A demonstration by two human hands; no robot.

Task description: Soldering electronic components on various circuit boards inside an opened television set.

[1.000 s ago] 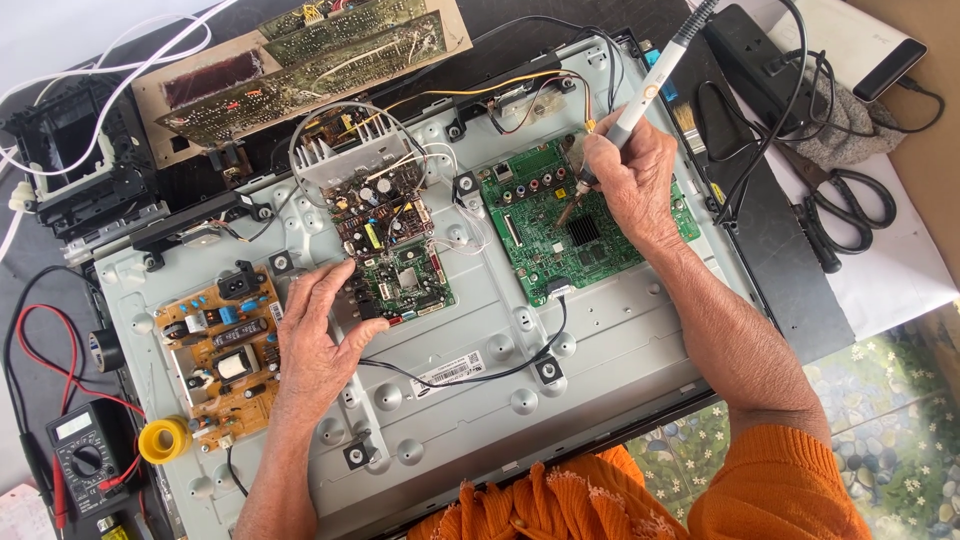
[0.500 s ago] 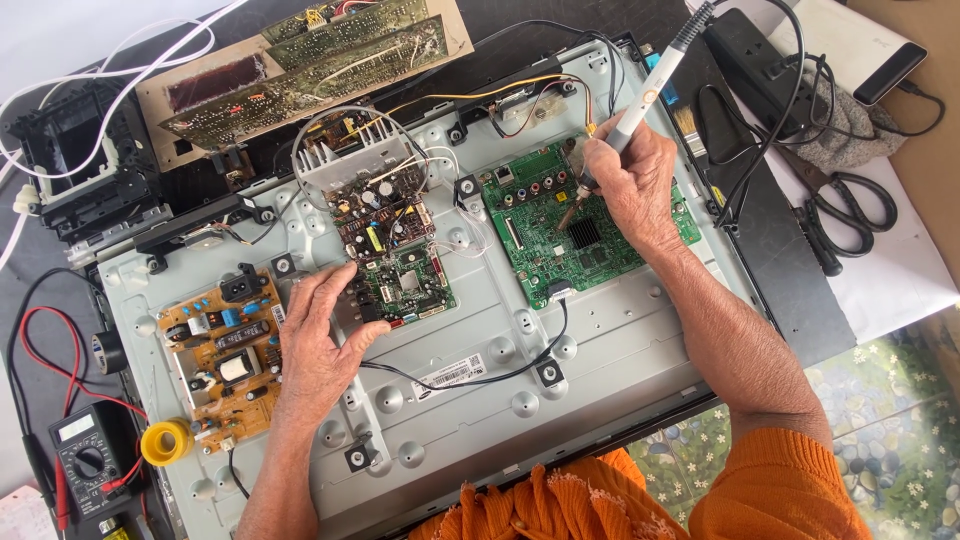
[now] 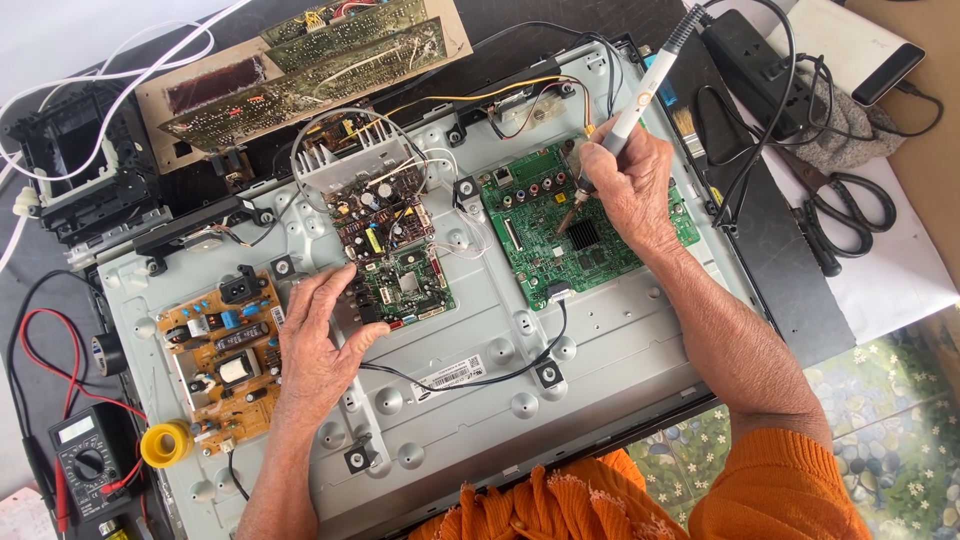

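Fingers of the right hand gripped a soldering iron, tip on the green circuit board. Left hand lay spread flat on the metal chassis; soldering looked under way, boards exposed.

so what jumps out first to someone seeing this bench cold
The big grey metal back panel fills the middle, with a green circuit board upper right of centre, where the right hand holds a white soldering iron tip-down. The left hand rests flat beside a smaller dark board, and an orange-brown power board sits at the panel's left edge, a yellow solder spool below it.
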